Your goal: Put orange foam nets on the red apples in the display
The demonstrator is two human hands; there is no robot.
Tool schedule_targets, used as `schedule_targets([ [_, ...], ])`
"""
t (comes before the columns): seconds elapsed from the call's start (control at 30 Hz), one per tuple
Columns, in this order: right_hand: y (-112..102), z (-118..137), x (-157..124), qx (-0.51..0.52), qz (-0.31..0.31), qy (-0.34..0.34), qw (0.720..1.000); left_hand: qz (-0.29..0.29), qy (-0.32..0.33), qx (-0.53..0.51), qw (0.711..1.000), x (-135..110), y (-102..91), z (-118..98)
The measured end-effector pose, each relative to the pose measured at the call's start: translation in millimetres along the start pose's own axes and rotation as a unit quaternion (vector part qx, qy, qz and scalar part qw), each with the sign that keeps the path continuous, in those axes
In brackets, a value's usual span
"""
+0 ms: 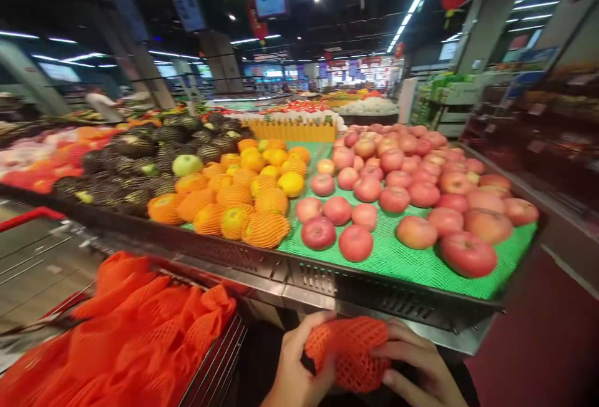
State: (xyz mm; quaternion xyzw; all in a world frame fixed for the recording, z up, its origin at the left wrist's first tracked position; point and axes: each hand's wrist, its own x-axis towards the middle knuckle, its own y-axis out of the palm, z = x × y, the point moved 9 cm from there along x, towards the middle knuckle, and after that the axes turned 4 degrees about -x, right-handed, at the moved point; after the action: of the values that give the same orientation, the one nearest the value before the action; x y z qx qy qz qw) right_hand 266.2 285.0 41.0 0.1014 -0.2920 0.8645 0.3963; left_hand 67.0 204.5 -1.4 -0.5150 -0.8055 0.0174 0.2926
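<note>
Lying at the far left of the counter [318, 295]: pink and red wrapped fruit [37, 168], blurred. Nearer, off the counter's front edge toward its left end: wire basket [219, 358] carrying a loose heap of red-orange foam nets [116, 338].

Next along the counter: dark-netted fruit [135, 145], piled from near the front edge toward the back. One pale green fruit [187, 165] at the right side of this pile. Adjacent: orange-yellow fruit [234, 195], mostly in orange netting, reaching the front edge. Yellow slatted divider [292, 131] stands behind, toward the back edge.

Left hand [299, 363]: in front of the front edge, right of the basket; fingers bent, grasping the left side of a single orange foam net [358, 348]. Net is off the counter, between the two hands, openwork visible; contents cannot be determined. Right hand [416, 363]: grasping the net's right side, fingers bent against it.

Right part of the counter: green mesh liner [379, 263] with pinkish-red apples [393, 166], dense toward the back, sparser at the front edge. Large red apple [468, 254] near the front-right corner.
</note>
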Motion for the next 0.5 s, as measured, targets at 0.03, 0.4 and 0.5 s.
schedule_targets([
  [0.03,0.6,1.7,1.6,0.012,-0.008,0.015,1.000,0.024,-0.045,-0.088,0.995,5.9,19.9,8.4],
  [0.4,37.0,-55.8,-37.5,0.363,0.016,0.321,0.875,0.043,0.175,-0.102,0.978,28.1,64.4,-42.3],
  [0.5,31.3,-59.3,-43.7,0.337,-0.073,0.361,0.867,0.006,0.203,0.027,0.979,27.1,66.3,-51.6],
])
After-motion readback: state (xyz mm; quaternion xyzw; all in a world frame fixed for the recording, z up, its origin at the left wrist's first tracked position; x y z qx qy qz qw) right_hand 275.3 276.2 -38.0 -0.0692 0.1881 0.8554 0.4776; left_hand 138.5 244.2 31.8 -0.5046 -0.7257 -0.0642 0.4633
